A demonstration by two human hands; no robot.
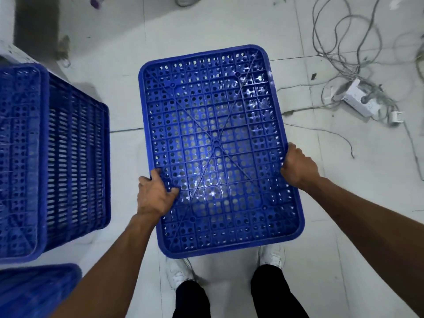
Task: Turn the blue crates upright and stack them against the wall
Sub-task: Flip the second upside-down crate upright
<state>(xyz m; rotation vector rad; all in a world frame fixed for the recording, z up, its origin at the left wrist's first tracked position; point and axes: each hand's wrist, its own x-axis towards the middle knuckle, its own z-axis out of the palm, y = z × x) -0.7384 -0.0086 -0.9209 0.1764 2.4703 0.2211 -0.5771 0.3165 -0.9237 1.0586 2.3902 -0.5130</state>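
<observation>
Left fingers: we see the left hand (156,193) clamped on the left long edge of the held crate (218,152). The thumb (171,191) presses on the perforated base and the other fingers curl round the rim.
Right fingers: the right hand (298,166) is closed on the opposite long edge. Its fingers wrap over the rim and out of our sight, so only the back of the hand shows.
Held crate: blue plastic, turned so that its gridded underside with the diagonal ribs faces us. It sits between both hands in the middle of the view, with one short end towards us.
Crate height: its near edge covers the toes of the white shoes (181,271). We cannot tell whether any part of it touches the floor (119,92).
Second crate: to our left and apart from the held one, the second crate (52,161) also shows us its base, and its slatted side faces the held crate.
Third crate: in the lower left corner we see a blurred blue corner of the third crate (39,288).
Legs: black trousers (270,292) above the shoes.
Right side of floor: loose grey cables (344,33) run to a white power strip (358,99), well apart from the crates.
</observation>
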